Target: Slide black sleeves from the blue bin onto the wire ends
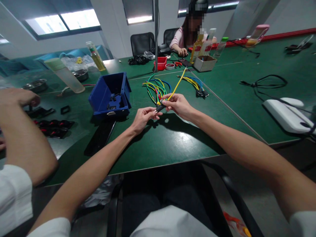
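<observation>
Over the green table (148,151), my left hand (145,119) pinches a small black connector (160,108) between thumb and fingers. My right hand (178,104) is closed on a yellow wire (178,84) close to that connector; the wire's free end sticks up and away from me. Just beyond my hands lies a bundle of green, yellow and blue wires (156,86), with red bits near its close end. Right of it rests a second bundle of yellow and blue wires (195,82) with black connectors (201,93). My fingers partly hide where wire and connector meet.
A blue bin (108,95) with small black parts stands left, a black phone-like slab (100,138) before it. A co-worker's arm (27,141) reaches in at far left; another person (187,36) sits opposite. A metal pole (156,36), bottles and a white device (283,115) stand around.
</observation>
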{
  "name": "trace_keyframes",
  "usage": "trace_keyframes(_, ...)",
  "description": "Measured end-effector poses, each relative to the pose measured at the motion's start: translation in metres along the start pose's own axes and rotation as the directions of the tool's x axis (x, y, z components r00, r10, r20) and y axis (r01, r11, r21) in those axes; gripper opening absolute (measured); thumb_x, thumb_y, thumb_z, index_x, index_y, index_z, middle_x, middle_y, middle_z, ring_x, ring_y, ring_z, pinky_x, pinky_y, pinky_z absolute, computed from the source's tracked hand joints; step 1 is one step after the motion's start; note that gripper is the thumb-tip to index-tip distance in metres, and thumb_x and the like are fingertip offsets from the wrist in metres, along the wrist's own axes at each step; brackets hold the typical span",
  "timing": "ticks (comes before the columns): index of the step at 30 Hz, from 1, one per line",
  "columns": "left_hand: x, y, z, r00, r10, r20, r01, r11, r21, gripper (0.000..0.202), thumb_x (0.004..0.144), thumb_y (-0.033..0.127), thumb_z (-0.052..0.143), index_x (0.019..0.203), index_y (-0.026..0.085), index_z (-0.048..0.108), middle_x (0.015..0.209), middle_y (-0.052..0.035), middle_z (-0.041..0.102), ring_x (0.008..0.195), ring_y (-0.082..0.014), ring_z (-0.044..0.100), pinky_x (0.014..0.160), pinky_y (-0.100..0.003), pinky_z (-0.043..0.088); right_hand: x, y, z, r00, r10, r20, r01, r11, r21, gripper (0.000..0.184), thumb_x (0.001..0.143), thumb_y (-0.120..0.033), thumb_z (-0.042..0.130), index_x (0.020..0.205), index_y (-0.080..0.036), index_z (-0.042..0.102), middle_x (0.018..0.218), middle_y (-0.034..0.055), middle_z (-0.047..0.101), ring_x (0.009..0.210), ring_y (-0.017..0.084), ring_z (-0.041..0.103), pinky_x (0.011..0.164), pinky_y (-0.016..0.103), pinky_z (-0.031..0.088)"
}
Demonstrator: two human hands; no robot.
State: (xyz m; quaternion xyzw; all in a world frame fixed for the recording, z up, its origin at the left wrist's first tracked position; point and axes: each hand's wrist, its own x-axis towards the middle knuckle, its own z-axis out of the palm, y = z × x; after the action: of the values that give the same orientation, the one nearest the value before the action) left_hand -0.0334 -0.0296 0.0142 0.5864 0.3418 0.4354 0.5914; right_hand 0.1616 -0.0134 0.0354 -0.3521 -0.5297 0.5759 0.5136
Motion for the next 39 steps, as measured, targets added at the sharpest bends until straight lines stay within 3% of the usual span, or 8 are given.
trace_keyframes(4,0.001,0.001,0.001,0.999,-0.031,0.017,0.031,0.999,-0.015,0.031,0.075,0.039,0.067,0.091,0.013,0.070,0.087,-0.0109,0.075,0.071,-0.0172,0.066,0.073,-0.031,0.050,0.000,-0.003,0.000,1.000,-0.011,-0.001,0.011,0.998,-0.067,0.043,0.063,-0.035,0.084,0.095,-0.015,0.063,0.061,-0.0041,0.060,0.049,0.006,0.051,0.047,0.020,0.043)
trace_keyframes(9,0.003,0.001,0.001,0.999,-0.035,0.038,0.034,0.999,0.032,0.032,0.078,0.045,0.064,0.069,0.014,0.067,0.076,-0.0085,0.071,0.071,-0.0187,0.066,0.068,-0.030,0.050,-0.002,-0.004,0.001,0.999,0.015,0.041,-0.011,0.995,-0.103,0.039,0.066,-0.030,0.081,0.098,-0.015,0.063,0.059,-0.0053,0.059,0.046,0.006,0.050,0.046,0.019,0.044)
trace_keyframes(18,0.000,0.005,0.002,0.996,-0.040,0.080,0.020,0.972,0.234,0.033,0.075,0.048,0.069,0.070,0.015,0.071,0.068,-0.0041,0.068,0.060,-0.0134,0.058,0.064,-0.027,0.047,-0.005,-0.003,0.002,0.989,0.084,0.121,-0.067,0.988,-0.138,0.036,0.069,-0.022,0.079,0.100,-0.014,0.064,0.058,-0.0038,0.059,0.046,0.007,0.052,0.045,0.020,0.045)
trace_keyframes(25,0.001,0.006,0.001,0.990,-0.069,0.119,0.035,0.963,0.267,0.031,0.074,0.046,0.071,0.074,0.014,0.072,0.071,-0.0050,0.070,0.058,-0.0117,0.056,0.059,-0.025,0.044,-0.005,0.002,0.001,0.978,0.118,0.170,-0.094,0.985,-0.143,0.038,0.072,-0.022,0.077,0.106,-0.016,0.062,0.055,-0.0052,0.057,0.045,0.008,0.054,0.043,0.020,0.045)
trace_keyframes(31,0.001,0.003,0.000,0.996,-0.049,0.069,0.031,0.971,0.238,0.029,0.075,0.044,0.071,0.075,0.014,0.072,0.069,-0.0041,0.069,0.055,-0.0106,0.054,0.057,-0.024,0.042,-0.007,0.004,0.007,0.986,0.136,0.094,-0.129,0.989,-0.076,0.042,0.071,-0.022,0.079,0.107,-0.016,0.059,0.061,-0.0045,0.060,0.047,0.008,0.056,0.046,0.019,0.050)
trace_keyframes(39,0.001,0.003,0.002,0.999,0.041,-0.031,-0.032,0.965,0.259,0.030,0.076,0.044,0.070,0.072,0.014,0.072,0.065,-0.0036,0.068,0.053,-0.0104,0.052,0.056,-0.025,0.041,-0.010,0.005,0.016,0.998,0.057,-0.038,-0.059,0.996,-0.063,0.040,0.071,-0.026,0.079,0.104,-0.015,0.061,0.061,-0.0051,0.058,0.053,0.007,0.058,0.052,0.019,0.052)
